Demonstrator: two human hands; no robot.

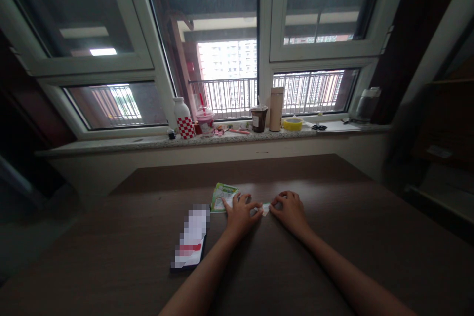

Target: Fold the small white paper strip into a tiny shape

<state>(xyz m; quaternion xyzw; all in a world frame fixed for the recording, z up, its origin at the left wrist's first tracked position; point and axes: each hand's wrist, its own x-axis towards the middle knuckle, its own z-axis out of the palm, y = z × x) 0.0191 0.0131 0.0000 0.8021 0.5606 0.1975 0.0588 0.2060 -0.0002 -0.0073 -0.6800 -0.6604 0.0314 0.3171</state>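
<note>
Head view: on the dark wooden table (333, 237) a small pale scrap of paper (265, 209) lies flat between the two hands — the left hand (240, 215) touches its left end, the right hand (291, 211) its right end, so its long axis seems to run side to side across the person. Both hands have their fingers curled down, tips pressed onto or pinching the scrap; which of the two, the picture is too small to tell. Neither hand is clearly nearer. Just left of the scrap, partly under the left hand's fingers, lies a green packet (221, 196); farther left of the scrap a phone (190, 242) lies with its long axis pointing away from the person. Well beyond the scrap, bottles and cups stand on the windowsill (111, 144).
</note>
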